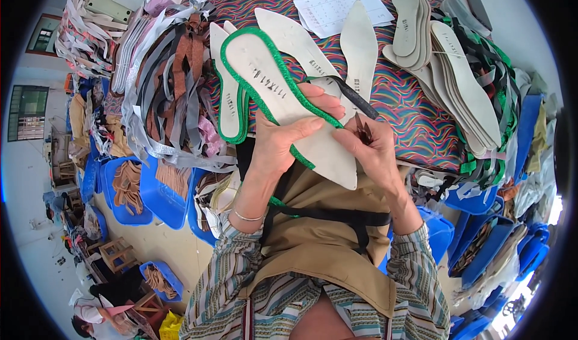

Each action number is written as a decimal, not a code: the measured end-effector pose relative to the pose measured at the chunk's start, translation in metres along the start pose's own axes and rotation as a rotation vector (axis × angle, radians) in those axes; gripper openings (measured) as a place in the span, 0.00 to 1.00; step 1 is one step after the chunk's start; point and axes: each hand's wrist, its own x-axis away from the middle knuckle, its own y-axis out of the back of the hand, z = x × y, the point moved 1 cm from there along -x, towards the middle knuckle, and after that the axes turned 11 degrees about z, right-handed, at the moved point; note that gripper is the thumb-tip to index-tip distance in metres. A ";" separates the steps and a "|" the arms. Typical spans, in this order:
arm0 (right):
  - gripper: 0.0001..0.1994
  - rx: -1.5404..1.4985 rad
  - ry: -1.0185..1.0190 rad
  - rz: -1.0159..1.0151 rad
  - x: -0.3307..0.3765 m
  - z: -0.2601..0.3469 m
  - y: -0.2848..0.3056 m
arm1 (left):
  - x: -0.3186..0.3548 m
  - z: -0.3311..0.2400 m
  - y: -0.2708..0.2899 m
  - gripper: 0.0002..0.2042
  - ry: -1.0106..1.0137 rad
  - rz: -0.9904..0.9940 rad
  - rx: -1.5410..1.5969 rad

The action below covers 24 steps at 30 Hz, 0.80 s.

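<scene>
Green glitter binding edges the one pointed insole that I hold above my lap, toe aimed up and to the left, its pale underside facing me. My left hand grips it from below at mid-length: thumb laid across the sole, fingers wrapped tightly round the far edge, wrist bent back, with one thin bangle on the forearm. My right hand is closed on a dark-handled tool whose shaft angles up and left to meet the insole's right edge, where the green trim stops; a small brown piece is pinched between the same fingers.

On the patterned table cover lie two bare pointed insoles, side by side just beyond my hands, and one more green-edged insole to their left, partly under the held one. One sheet of paper lies farther back. To the right a stack of grey insoles rests in a heap; I cannot count them. To the left, a mass of silver and brown straps spills over several blue bins.
</scene>
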 end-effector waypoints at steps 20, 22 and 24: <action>0.08 -0.409 0.099 0.013 -0.038 0.020 0.015 | 0.022 0.024 -0.011 0.08 0.280 0.131 0.020; 0.08 -0.376 0.090 0.057 -0.041 0.019 0.022 | 0.026 0.023 -0.012 0.09 0.310 0.095 -0.110; 0.08 -0.103 0.120 0.089 -0.053 0.026 0.032 | 0.031 0.029 -0.011 0.09 0.338 0.148 -0.163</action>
